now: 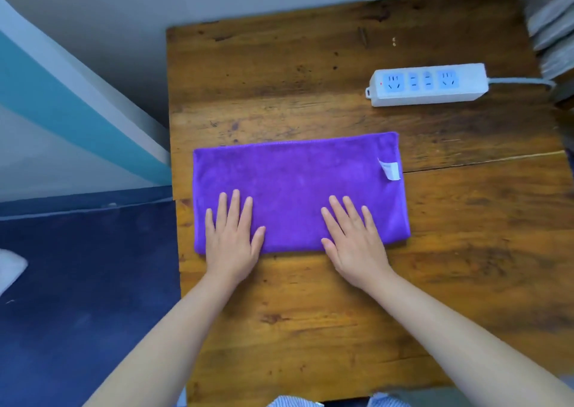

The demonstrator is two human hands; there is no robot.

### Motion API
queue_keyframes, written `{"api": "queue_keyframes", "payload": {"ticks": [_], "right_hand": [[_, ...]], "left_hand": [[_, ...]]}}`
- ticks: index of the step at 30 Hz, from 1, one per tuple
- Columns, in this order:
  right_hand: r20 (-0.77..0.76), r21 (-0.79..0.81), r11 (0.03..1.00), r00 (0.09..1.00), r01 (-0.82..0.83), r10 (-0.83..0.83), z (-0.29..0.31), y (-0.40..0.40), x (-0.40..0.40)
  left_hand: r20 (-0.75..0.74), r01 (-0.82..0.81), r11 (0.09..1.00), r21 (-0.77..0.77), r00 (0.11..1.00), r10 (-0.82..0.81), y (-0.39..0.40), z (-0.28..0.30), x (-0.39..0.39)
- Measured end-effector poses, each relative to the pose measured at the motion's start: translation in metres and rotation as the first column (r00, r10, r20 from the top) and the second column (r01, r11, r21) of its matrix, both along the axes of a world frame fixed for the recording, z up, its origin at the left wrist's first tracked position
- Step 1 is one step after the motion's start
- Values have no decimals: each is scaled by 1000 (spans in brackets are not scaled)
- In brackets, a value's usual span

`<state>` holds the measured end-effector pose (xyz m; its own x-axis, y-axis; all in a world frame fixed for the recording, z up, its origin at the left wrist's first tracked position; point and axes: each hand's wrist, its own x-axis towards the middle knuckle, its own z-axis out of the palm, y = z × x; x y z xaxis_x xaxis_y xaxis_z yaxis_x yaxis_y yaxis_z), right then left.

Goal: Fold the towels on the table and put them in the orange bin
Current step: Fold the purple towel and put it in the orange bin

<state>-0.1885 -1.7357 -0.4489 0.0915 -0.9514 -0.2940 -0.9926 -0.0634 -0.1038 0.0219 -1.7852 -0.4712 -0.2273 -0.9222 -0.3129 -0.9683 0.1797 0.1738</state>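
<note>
A purple towel (295,183) lies folded into a wide rectangle in the middle of the wooden table (279,313). A white label (389,170) shows near its right end. My left hand (231,235) rests flat on the towel's near left part, fingers spread. My right hand (354,239) lies flat on the near right part, fingers apart too. Neither hand grips the cloth. No orange bin is in view.
A white power strip (427,85) with blue sockets lies at the table's far right, its cable (518,80) running off to the right. A dark blue floor (87,298) is to the left. Grey fabric (549,18) sits at the top right corner.
</note>
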Motion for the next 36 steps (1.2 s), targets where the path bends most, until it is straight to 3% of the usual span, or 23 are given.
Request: {"api": "queue_keyframes", "payload": {"ticks": [3,6,9,11,14,17,21,24,26,28,30,33,36], "right_hand": [[5,26,990,990,140,-141,-9,20,-25],[128,97,953,946,286,-297,-5,30,-51],[273,-30,905,874,425,-401,3,36,-59],[307,-59,758,735,649,-605,10,29,-57],[226,126,597,563,792,-795,11,17,-47],[239,210,463,414,861,-878,10,5,-33],[339,418,254,110,872,-934,8,-10,-46],[424,541,212,-46,814,-905,16,-15,-62],[486,519,239,-53,820,-873,21,-17,-70],[565,424,302,11,854,-825,30,-19,-69],[638,295,418,148,859,-756,41,-20,-54],[716,18,660,451,751,-533,59,-14,-15],[775,-140,799,567,585,-279,65,-2,37]], "left_hand": [[42,1,1000,18,999,-2,9,-6,7],[48,3,1000,21,999,-4,6,-7,8],[-22,67,997,-32,997,-68,13,2,-9],[-64,123,988,-93,989,-130,13,6,-27],[-80,141,987,-78,986,-147,6,4,-64],[-58,174,983,-51,983,-177,3,-4,-95],[-3,157,987,-28,988,-157,5,-13,-106],[-15,149,988,-24,989,-150,5,-12,-110],[-56,144,989,-9,988,-145,5,-9,-114],[-84,136,991,-13,987,-136,7,-6,-109],[-102,70,997,-28,992,-73,13,-3,-93],[-156,-21,999,-30,988,16,29,0,-61],[-251,-90,995,-37,965,78,50,6,-29]]}}
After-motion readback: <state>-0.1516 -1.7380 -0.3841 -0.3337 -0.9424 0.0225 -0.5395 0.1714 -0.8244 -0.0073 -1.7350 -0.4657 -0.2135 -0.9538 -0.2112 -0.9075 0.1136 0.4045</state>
